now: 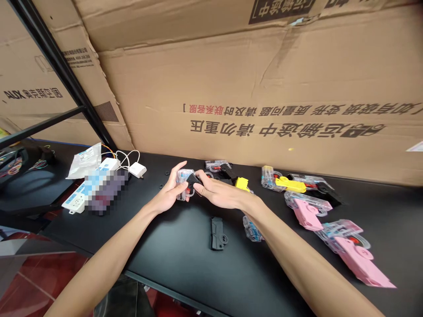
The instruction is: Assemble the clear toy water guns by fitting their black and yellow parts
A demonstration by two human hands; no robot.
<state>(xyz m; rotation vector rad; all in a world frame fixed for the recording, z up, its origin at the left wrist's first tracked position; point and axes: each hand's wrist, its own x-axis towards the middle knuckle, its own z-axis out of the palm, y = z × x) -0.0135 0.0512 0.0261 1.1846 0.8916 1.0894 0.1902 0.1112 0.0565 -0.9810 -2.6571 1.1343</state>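
Black table (172, 259), cardboard sheet (264, 79) behind. Head view: left hand (168, 192) part-curled, gripping clear plastic housing (182, 185); right hand (220, 194) nearly closed, fingers pinching black part (194, 179) against it. Looks light, stiff, slick: hold by edges. On table: six more housings (272, 178), two pink pieces (307, 214), two yellow pieces (291, 185), one loose black part (217, 233).

We are seeing a clear plastic casing (183, 185) flecked with red and blue, a matte black piece (194, 179) against it, a bright yellow part (242, 184) and pale pink panels (307, 214) on the black desk (172, 246), while the brown cardboard sheet (211, 79) is showing upside-down black and red lettering, and a white power strip (74, 200) is showing blue patches
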